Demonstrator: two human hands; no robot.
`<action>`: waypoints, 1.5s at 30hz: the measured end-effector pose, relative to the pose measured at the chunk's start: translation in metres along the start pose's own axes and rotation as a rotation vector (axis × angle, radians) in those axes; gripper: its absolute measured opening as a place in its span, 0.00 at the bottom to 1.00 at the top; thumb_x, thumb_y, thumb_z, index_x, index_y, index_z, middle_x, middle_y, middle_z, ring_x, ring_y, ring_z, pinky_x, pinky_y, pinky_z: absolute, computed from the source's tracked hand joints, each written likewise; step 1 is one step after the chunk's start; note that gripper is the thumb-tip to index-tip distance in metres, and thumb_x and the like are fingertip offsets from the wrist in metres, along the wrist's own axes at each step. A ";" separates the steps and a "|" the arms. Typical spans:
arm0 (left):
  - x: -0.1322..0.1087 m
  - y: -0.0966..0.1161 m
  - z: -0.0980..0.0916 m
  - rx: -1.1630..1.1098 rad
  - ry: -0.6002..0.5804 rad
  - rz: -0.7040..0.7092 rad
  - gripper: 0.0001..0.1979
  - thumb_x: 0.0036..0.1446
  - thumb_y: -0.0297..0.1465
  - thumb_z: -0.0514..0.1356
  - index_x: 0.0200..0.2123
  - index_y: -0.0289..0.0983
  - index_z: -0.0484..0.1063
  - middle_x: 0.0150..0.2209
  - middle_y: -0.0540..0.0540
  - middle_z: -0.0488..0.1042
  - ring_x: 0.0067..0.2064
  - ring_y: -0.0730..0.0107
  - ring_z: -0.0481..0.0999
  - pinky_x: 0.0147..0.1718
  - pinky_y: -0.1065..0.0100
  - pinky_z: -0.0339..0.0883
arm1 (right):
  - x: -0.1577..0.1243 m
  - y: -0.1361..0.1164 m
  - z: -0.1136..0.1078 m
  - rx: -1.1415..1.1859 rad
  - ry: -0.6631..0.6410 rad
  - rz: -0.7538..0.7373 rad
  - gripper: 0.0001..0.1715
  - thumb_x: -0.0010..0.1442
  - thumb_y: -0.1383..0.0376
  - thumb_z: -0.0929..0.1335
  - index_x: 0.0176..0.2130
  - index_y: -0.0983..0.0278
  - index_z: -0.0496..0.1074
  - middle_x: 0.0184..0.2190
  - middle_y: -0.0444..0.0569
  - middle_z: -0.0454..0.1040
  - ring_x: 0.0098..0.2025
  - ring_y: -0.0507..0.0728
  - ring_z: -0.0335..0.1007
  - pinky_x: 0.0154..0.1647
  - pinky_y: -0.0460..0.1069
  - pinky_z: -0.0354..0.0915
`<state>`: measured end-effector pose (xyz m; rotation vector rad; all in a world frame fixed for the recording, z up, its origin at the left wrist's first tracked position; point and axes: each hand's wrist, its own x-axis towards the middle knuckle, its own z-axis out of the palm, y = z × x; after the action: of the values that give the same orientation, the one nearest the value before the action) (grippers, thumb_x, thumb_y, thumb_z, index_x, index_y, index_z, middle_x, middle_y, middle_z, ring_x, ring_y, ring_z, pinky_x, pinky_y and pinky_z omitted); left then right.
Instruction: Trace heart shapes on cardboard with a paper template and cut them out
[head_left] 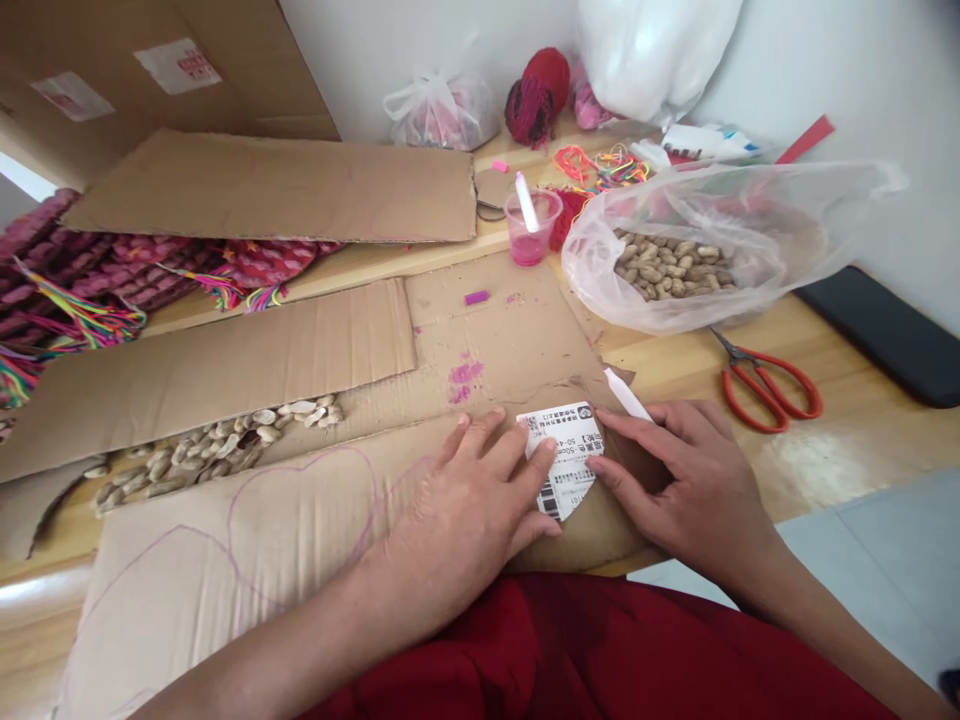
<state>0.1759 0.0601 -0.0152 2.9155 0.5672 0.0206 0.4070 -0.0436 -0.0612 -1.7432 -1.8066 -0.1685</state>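
Note:
My left hand [480, 490] lies with its fingers spread on a large cardboard sheet [180, 570]. Its fingertips reach over a white printed label [574, 450] with a barcode, stuck near the sheet's right end. At the label's right edge are the thumb and forefinger of my right hand [675, 460]. A white marker pen [626, 395] is tucked in that hand, its far end poking out above the forefinger. Purple curved outlines, one like a heart, are drawn on the cardboard left of my left hand. The marker's other end is hidden by my fingers.
Peanut shells [225, 440] lie beside a cardboard strip [225, 360]. A purple cap [475, 297] is farther back. A plastic cup [531, 228] holds pink liquid and another marker. On the right are a bag of peanuts [675, 265], red-handled scissors [772, 385] and a black phone [885, 330].

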 end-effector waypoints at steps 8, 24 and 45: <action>0.001 0.013 -0.003 0.204 -0.017 -0.003 0.32 0.71 0.48 0.54 0.67 0.32 0.67 0.63 0.32 0.72 0.64 0.46 0.72 0.57 0.53 0.74 | 0.002 0.003 0.000 -0.035 0.016 -0.054 0.21 0.64 0.59 0.75 0.54 0.66 0.78 0.38 0.54 0.73 0.39 0.62 0.70 0.45 0.60 0.69; 0.010 -0.038 -0.013 -0.394 0.006 0.076 0.22 0.69 0.19 0.51 0.56 0.38 0.79 0.61 0.42 0.78 0.61 0.62 0.77 0.64 0.58 0.70 | 0.004 0.004 0.003 -0.030 0.026 -0.007 0.20 0.62 0.55 0.75 0.51 0.59 0.81 0.37 0.54 0.76 0.41 0.65 0.74 0.47 0.64 0.71; 0.022 -0.049 -0.015 -0.439 -0.125 0.056 0.22 0.67 0.26 0.51 0.56 0.42 0.80 0.57 0.45 0.78 0.55 0.62 0.78 0.55 0.63 0.69 | 0.004 0.004 0.006 -0.030 0.046 0.020 0.19 0.62 0.52 0.75 0.49 0.58 0.82 0.37 0.53 0.77 0.40 0.64 0.73 0.46 0.62 0.71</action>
<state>0.1773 0.1151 -0.0088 2.4840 0.4000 -0.0268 0.4092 -0.0367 -0.0653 -1.7635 -1.7618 -0.2269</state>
